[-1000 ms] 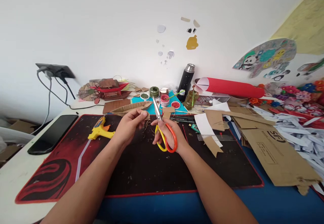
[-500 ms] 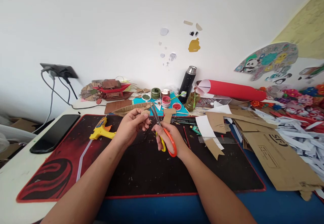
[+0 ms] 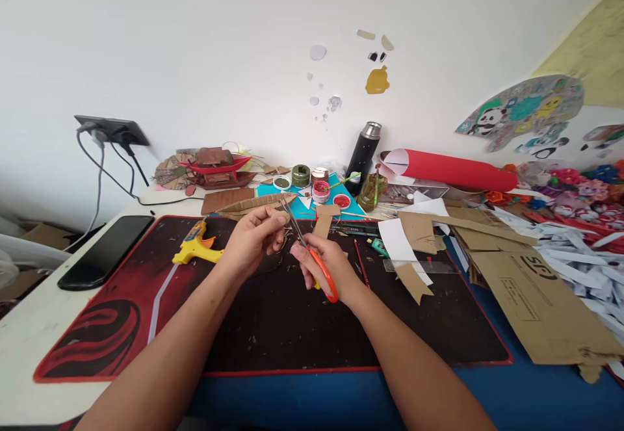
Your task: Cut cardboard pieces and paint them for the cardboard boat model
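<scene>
Since the earlier frames the scissors (image 3: 312, 255) have been tilted over to the left and their blades brought together, where a second ago they were parted and pointing to twelve o'clock; the tips are now aimed at about eleven o'clock, toward the left hand's fingertips (image 3: 277, 222).

Going left to right: a black phone (image 3: 107, 251) is laid at the nine o'clock edge of the tabletop (image 3: 29, 346), beside a red-and-black mat (image 3: 273, 327). A yellow glue gun (image 3: 195, 248) is set on the mat just left of the left hand (image 3: 251, 239). That hand's grip is pinched on a small brown scrap (image 3: 281, 218), which is held above the mat near its middle; what exactly the scrap is cannot be told. The scissors are held just to the right of it, their blade tips close to the scrap, though contact cannot be told. The right hand (image 3: 325, 268) is clenched through the orange and yellow handles.

At twelve o'clock small paint pots (image 3: 319, 190) are seen on a blue sheet, and a black flask (image 3: 362, 155) is stood beyond them. At one o'clock a red paper roll (image 3: 453, 171) is laid. At three o'clock cardboard sheets (image 3: 531, 288) and white paper strips (image 3: 580, 262) are piled.
</scene>
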Motion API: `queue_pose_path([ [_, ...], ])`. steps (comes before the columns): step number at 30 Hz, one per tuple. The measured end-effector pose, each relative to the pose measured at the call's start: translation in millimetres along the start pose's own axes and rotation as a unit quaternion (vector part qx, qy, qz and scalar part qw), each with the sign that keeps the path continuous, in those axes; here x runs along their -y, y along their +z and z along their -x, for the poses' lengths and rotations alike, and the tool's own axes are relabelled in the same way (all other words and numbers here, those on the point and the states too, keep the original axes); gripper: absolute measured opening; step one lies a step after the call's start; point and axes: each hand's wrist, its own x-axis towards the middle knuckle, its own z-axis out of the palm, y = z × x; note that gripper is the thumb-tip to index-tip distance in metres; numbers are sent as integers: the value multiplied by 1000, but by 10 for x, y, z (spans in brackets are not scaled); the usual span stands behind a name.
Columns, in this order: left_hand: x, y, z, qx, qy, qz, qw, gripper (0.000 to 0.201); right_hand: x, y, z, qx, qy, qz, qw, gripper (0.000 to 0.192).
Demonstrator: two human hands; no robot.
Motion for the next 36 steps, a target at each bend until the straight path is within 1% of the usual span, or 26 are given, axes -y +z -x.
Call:
queue_pose_path([
  [11,-13,0,0,-3,-4,-26,1000,47,69,-10,14,-9,7,31,999,43],
  [16,5,-7,-10,-5,-4,-25,1000,47,33,7,12,-18,3,36,999,44],
  [24,61,-7,-25,-4,1,-13,1000,43,-32,63,16,-48,3,33,998,52],
  [26,65,-4,-27,-5,4,-4,1000,44,-29,66,12,-52,2,21,998,52],
  [29,62,6,-24,1,7,8,1000,47,-1,53,-3,-69,0,-29,997,51],
  [32,55,20,-11,18,-4,3,1000,49,33,21,-25,-92,0,-80,993,51],
  [36,50,43,10,42,-19,-10,999,51,46,-20,-51,-112,6,-109,988,50],
])
